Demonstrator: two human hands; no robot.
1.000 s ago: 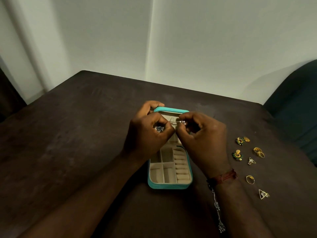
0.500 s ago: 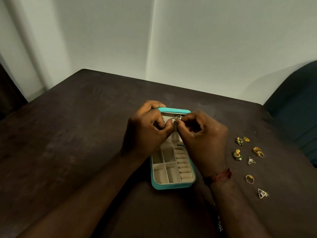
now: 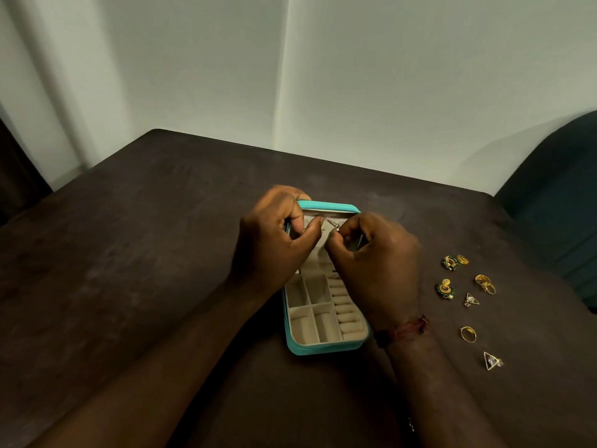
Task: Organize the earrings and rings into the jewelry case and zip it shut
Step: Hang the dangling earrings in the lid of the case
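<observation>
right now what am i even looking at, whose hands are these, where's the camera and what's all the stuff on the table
There is no machine here. These are a person's two bare hands, filmed by a single camera worn on the person's head that looks forward and down, so the picture shows roughly what they see.

On the dark table stands an open teal jewelry case. The left hand grips its raised lid. The right hand pinches a small silver piece, probably an earring, between its fingers, up by the lid's lining.

Loose pieces lie on the table to the right of the case: green-and-gold earrings, triangle earrings and gold rings.
</observation>
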